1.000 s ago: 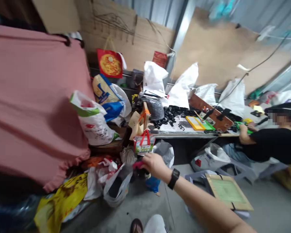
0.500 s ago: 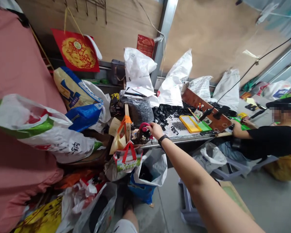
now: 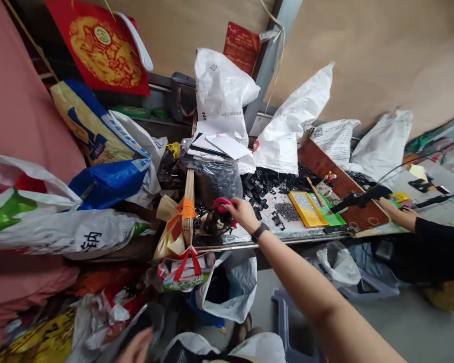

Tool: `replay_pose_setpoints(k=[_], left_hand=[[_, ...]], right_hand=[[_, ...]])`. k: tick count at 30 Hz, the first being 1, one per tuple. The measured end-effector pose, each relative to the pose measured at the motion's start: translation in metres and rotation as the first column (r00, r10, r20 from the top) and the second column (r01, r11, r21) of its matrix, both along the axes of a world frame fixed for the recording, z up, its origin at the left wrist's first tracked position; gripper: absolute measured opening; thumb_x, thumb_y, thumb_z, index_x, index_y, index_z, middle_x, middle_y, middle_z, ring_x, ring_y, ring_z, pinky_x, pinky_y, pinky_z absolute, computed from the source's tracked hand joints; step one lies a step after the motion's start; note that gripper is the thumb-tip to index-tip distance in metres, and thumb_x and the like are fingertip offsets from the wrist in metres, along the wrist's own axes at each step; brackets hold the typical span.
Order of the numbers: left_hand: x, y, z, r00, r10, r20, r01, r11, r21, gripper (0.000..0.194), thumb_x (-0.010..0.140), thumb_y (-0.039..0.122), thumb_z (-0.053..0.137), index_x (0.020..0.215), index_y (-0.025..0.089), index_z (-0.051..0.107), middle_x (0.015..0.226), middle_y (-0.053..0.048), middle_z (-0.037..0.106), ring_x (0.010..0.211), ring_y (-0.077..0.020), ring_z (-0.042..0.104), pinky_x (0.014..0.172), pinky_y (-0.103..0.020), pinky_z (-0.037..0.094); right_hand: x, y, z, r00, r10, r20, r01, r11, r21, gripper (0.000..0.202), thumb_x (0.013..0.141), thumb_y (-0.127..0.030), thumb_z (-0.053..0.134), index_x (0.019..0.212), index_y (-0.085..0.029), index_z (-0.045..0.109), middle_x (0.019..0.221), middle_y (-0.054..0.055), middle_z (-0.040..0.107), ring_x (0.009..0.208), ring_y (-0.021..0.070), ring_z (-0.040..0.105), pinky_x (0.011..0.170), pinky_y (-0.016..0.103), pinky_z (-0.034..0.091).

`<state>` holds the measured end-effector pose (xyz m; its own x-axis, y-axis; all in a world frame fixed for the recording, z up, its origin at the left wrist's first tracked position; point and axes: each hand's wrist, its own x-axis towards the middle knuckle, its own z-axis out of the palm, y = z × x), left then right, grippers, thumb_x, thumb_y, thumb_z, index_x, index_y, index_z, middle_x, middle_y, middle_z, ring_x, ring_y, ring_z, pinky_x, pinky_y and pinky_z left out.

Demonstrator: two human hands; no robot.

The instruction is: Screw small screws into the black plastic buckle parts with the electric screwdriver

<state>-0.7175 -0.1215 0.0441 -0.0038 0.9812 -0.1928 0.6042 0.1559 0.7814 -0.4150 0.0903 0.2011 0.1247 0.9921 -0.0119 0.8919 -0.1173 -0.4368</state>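
Observation:
My right hand (image 3: 244, 217), with a dark band on its wrist, is closed on the pink loop handle of a dark, rounded container (image 3: 214, 223) with a cartoon-like pattern. The container is at the bench's left end, beside a wooden post (image 3: 189, 196) tied with orange ribbon. Its exact kind is unclear. My left hand (image 3: 138, 347) shows only in part at the bottom edge, blurred, near plastic bags; its fingers cannot be made out.
Black parts (image 3: 255, 189) lie heaped on the bench, near a yellow tray (image 3: 307, 209) and a green tray (image 3: 336, 218). White sacks (image 3: 223, 96) stand behind. An open bag (image 3: 245, 287) is below the bench edge, by a stool (image 3: 285, 322). A co-worker's arm (image 3: 399, 214) reaches in from the right.
The view has moved closer to the bench and shifted. My right hand remains on the pink handle. My left hand has come into view at the bottom.

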Motion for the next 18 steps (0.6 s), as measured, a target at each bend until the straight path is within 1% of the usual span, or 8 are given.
replay_pose_setpoints(k=[2,4,6,8,10,13,15,18], left_hand=[[0.055,0.028,-0.010,0.995,-0.040,0.094,0.038,0.999,0.021,0.019,0.086,0.024,0.051,0.101,0.015,0.059,0.097,-0.006,0.067,0.085,-0.0152,0.065,0.075,-0.031,0.055],[0.115,0.066,-0.019,0.993,0.001,0.121,-0.010,0.998,0.070,0.031,0.085,0.019,0.048,0.115,0.016,0.053,0.111,-0.007,0.064,0.101,-0.0160,0.061,0.086,-0.030,0.052],[0.167,0.113,-0.027,0.989,0.127,0.075,-0.135,0.983,0.125,0.045,0.082,0.021,0.054,0.126,0.014,0.045,0.131,-0.012,0.050,0.122,-0.0212,0.046,0.100,-0.036,0.043],[0.203,0.159,-0.034,0.958,0.286,0.007,-0.283,0.945,0.167,0.051,0.082,0.025,0.057,0.129,0.014,0.041,0.138,-0.015,0.040,0.128,-0.0281,0.038,0.102,-0.048,0.037],[0.221,0.196,-0.040,0.897,0.437,-0.069,-0.418,0.888,0.195,0.050,0.083,0.029,0.057,0.129,0.015,0.041,0.138,-0.015,0.038,0.125,-0.0308,0.038,0.100,-0.054,0.036],[0.229,0.229,-0.045,0.801,0.573,-0.173,-0.525,0.812,0.256,0.048,0.084,0.031,0.055,0.128,0.017,0.042,0.135,-0.013,0.040,0.120,-0.0298,0.042,0.096,-0.054,0.038],[0.226,0.240,-0.045,0.775,0.586,-0.235,-0.511,0.801,0.312,0.047,0.085,0.031,0.054,0.128,0.017,0.042,0.134,-0.013,0.041,0.120,-0.0294,0.043,0.096,-0.054,0.038],[0.213,0.256,-0.045,0.815,0.484,-0.320,-0.354,0.851,0.387,0.047,0.085,0.031,0.053,0.129,0.017,0.041,0.135,-0.013,0.040,0.122,-0.0293,0.041,0.098,-0.053,0.037]], right_hand=[[0.028,-0.015,0.012,0.998,0.037,-0.048,-0.037,0.999,0.002,0.028,0.084,-0.042,0.050,0.073,-0.017,0.059,0.060,-0.002,0.054,0.057,0.0104,0.047,0.051,0.021,0.031],[0.058,-0.031,0.022,0.993,0.080,-0.088,-0.080,0.997,0.003,0.032,0.084,-0.044,0.047,0.071,-0.017,0.057,0.057,-0.003,0.050,0.054,0.0103,0.044,0.049,0.021,0.030],[0.090,-0.045,0.027,0.984,0.125,-0.128,-0.126,0.992,0.002,0.035,0.084,-0.047,0.046,0.070,-0.016,0.055,0.056,-0.003,0.048,0.053,0.0107,0.043,0.048,0.022,0.030],[0.121,-0.059,0.025,0.968,0.168,-0.186,-0.173,0.985,-0.011,0.035,0.084,-0.048,0.045,0.071,-0.016,0.055,0.057,-0.002,0.050,0.053,0.0118,0.046,0.049,0.022,0.033],[0.152,-0.073,0.017,0.952,0.220,-0.213,-0.236,0.970,-0.057,0.036,0.085,-0.048,0.044,0.072,-0.017,0.056,0.058,0.000,0.053,0.054,0.0131,0.048,0.049,0.023,0.036],[0.196,-0.089,-0.002,0.940,0.279,-0.194,-0.306,0.944,-0.122,0.037,0.086,-0.049,0.043,0.072,-0.017,0.057,0.062,0.002,0.058,0.056,0.0148,0.053,0.052,0.024,0.040],[0.223,-0.097,-0.014,0.937,0.296,-0.184,-0.325,0.933,-0.153,0.036,0.087,-0.048,0.042,0.074,-0.018,0.057,0.063,0.002,0.060,0.058,0.0151,0.057,0.053,0.023,0.042],[0.253,-0.103,-0.026,0.931,0.331,-0.154,-0.350,0.929,-0.123,0.034,0.088,-0.046,0.043,0.071,-0.019,0.055,0.060,0.001,0.059,0.053,0.0131,0.057,0.050,0.021,0.043]])
